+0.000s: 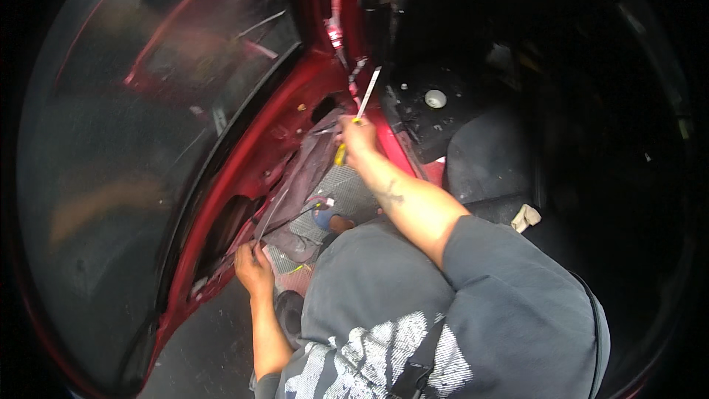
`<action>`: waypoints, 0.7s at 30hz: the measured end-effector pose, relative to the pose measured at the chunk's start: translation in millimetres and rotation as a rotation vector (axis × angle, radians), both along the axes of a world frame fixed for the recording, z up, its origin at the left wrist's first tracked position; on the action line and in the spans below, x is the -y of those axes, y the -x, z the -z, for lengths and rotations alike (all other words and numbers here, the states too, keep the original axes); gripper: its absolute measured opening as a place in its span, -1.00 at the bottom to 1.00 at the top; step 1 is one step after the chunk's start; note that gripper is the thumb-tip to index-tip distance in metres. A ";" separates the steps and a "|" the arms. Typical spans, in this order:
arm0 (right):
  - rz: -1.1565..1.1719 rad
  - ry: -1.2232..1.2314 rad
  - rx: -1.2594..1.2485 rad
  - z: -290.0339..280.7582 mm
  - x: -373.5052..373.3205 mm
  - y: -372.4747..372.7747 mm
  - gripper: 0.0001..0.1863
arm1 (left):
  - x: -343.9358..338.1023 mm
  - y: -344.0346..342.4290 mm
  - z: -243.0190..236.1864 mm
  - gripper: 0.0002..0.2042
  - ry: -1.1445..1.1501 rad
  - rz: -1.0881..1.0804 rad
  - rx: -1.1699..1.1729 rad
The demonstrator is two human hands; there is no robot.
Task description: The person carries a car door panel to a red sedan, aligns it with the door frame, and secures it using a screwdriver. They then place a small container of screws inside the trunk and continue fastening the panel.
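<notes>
- The right hand (359, 140) was closed around a yellow-handled tool (340, 154); the fingers hid the middle of it, so its exact kind was hard to tell, and its pale, narrow blade pointed to the far side.
- The tool was at the far end of a dull purple-brown sheet (309, 162); whether it touched the sheet could not be made out.
- The left hand (253, 270) was at the near left edge of the sheet, its fingers bent; whether they pinched the edge or only touched it could not be told.
- The sheet lay along the inner side of a red car door (247, 129), covering part of its metal.
- A dark cable (294, 216) crossed the sheet, its left end lost near the left hand.
- A blue sandal (323, 219) showed only partly beyond the person's body.
- On the right, shadow swallowed most of the interior around a dark seat (487, 155).
</notes>
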State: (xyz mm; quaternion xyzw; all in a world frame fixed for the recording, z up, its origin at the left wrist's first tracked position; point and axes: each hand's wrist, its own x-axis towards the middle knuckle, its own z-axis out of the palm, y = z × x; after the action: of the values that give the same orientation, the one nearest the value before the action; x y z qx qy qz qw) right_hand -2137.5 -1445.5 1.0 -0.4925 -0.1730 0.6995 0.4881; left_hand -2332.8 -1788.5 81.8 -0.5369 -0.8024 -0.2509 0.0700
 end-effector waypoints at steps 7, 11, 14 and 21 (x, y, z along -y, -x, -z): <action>-0.073 -0.073 0.057 -32.4 -49.4 -34.8 -0.92 | -24.3 9.8 -39.4 -0.92 -0.093 -0.084 0.046; -0.073 0.031 -0.106 -41.9 -58.9 -28.4 -0.96 | -36.7 19.0 -58.6 -0.89 -0.161 -0.119 0.013; -0.035 0.084 -0.145 -51.4 -64.9 -17.8 -0.91 | -45.2 21.4 -70.8 -0.85 -0.159 -0.171 -0.001; 0.037 0.255 -0.128 -76.7 -72.9 -0.7 -0.86 | -55.4 19.4 -73.8 -0.83 -0.178 -0.285 -0.035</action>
State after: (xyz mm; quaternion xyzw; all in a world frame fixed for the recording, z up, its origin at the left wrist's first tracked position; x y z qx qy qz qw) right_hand -2136.8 -1372.6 77.6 -0.5081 -0.0421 0.7368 0.4441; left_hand -2352.2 -1733.1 155.6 -0.4134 -0.8438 -0.2990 0.1663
